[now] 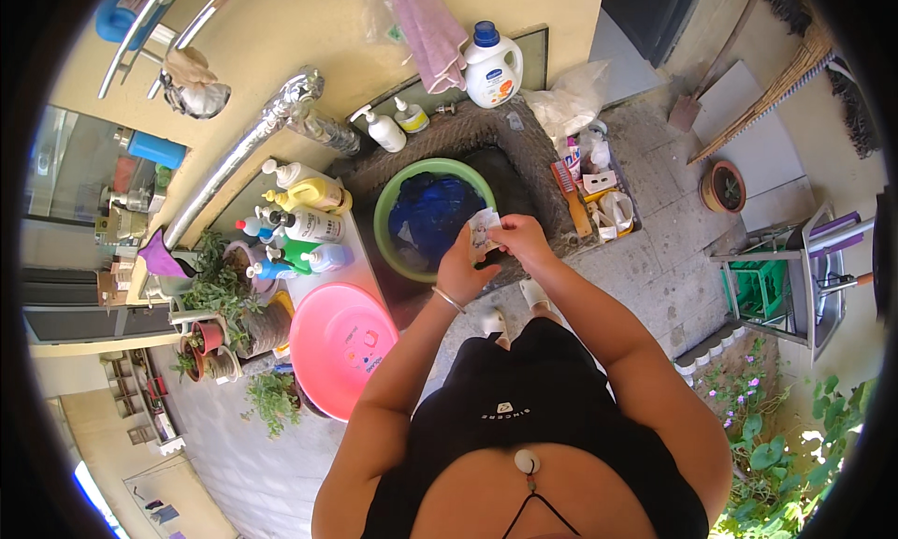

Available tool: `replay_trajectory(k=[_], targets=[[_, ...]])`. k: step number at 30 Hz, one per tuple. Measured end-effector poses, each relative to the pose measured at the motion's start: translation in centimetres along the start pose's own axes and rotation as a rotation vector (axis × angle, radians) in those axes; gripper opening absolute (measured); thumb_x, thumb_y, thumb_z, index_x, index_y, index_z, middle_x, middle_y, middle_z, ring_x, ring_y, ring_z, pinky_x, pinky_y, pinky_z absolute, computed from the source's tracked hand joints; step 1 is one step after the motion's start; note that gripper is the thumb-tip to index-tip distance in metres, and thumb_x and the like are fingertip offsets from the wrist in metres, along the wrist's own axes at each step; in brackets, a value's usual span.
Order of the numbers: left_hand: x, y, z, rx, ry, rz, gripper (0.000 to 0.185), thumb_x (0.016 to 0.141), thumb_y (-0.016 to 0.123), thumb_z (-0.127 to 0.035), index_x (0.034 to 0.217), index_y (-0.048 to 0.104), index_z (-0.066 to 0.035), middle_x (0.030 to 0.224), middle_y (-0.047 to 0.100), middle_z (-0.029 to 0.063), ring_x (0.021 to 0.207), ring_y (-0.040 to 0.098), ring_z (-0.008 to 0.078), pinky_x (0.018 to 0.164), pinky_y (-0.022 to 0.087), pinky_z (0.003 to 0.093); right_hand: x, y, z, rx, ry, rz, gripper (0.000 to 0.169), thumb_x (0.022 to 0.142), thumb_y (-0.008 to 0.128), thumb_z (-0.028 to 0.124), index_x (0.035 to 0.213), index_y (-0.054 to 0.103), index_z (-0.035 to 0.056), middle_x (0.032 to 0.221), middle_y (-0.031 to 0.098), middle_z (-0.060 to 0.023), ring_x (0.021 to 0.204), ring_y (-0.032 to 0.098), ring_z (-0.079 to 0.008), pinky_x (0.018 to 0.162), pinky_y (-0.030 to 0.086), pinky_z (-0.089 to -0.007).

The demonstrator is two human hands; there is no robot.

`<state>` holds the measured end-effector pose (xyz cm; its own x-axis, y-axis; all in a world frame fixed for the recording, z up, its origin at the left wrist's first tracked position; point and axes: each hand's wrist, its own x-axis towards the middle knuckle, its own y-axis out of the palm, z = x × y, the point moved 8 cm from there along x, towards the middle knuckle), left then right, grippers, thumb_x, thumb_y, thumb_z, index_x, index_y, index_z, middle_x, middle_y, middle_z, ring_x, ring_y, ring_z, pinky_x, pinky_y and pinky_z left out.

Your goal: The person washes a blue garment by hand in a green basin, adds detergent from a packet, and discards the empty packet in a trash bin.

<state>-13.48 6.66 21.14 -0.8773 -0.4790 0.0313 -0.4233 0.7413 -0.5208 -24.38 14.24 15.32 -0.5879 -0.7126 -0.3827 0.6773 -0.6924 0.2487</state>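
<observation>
Between my two hands is a small white printed packet, held over the right rim of a green basin. My left hand, with a silver bangle at the wrist, grips the packet's left side. The fingers of my right hand pinch its right edge. The green basin stands in a dark stone sink and holds dark blue cloth in water, with something pale at its lower left. A pink basin is tilted at the left of the sink. A red-bristled brush with a wooden handle lies on the sink's right edge.
Pump bottles and a yellow bottle crowd the ledge at left. A white detergent jug stands behind the sink, near a hanging purple towel. Right of the sink is a box of small items. Potted plants stand further left.
</observation>
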Motion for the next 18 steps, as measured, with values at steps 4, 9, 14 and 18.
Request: replay_trajectory(k=[4,9,14,18], targets=[[-2.2,-4.7,1.1,0.484,-0.062,-0.114,0.043,0.077,0.065,-0.001,0.118,0.051,0.004,0.081,0.065,0.0146,0.075,0.068,0.0193,0.06,0.051,0.0293,0.0,6.3,-0.2,-0.139,0.004,0.088,0.02,0.079,0.07,0.019,0.08,0.067,-0.0005,0.066,0.063,-0.0037,0.053,0.054,-0.0086,0.047,0.042,-0.0232],[-4.2,-9.0,7.0,-0.221,-0.476,-0.318,0.018,0.083,0.055,0.002,0.099,0.06,0.007,0.082,0.066,0.0125,0.059,0.066,0.0185,0.045,0.05,0.0267,1.9,10.8,-3.4,-0.024,0.134,0.113,0.038,0.087,0.062,0.043,0.09,0.064,0.0048,0.073,0.064,-0.0033,0.056,0.057,-0.011,0.047,0.038,-0.0228],[-5.0,-9.9,11.3,-0.548,-0.656,-0.355,0.013,0.085,0.055,-0.003,0.093,0.06,0.006,0.074,0.064,0.0112,0.054,0.062,0.0173,0.041,0.047,0.0255,2.6,17.5,-7.5,0.319,0.323,0.321,0.021,0.091,0.058,0.029,0.095,0.058,0.0079,0.08,0.063,-0.0044,0.063,0.059,-0.0145,0.049,0.043,-0.026],[-5.2,-10.6,14.5,-0.343,-0.673,-0.4,0.017,0.09,0.053,-0.014,0.081,0.057,0.0,0.061,0.059,0.0075,0.042,0.052,0.0139,0.035,0.039,0.0255,2.5,20.1,-9.2,0.446,0.432,0.316,0.009,0.093,0.054,0.016,0.094,0.057,0.0074,0.076,0.06,-0.0049,0.058,0.056,-0.0151,0.045,0.041,-0.0285]])
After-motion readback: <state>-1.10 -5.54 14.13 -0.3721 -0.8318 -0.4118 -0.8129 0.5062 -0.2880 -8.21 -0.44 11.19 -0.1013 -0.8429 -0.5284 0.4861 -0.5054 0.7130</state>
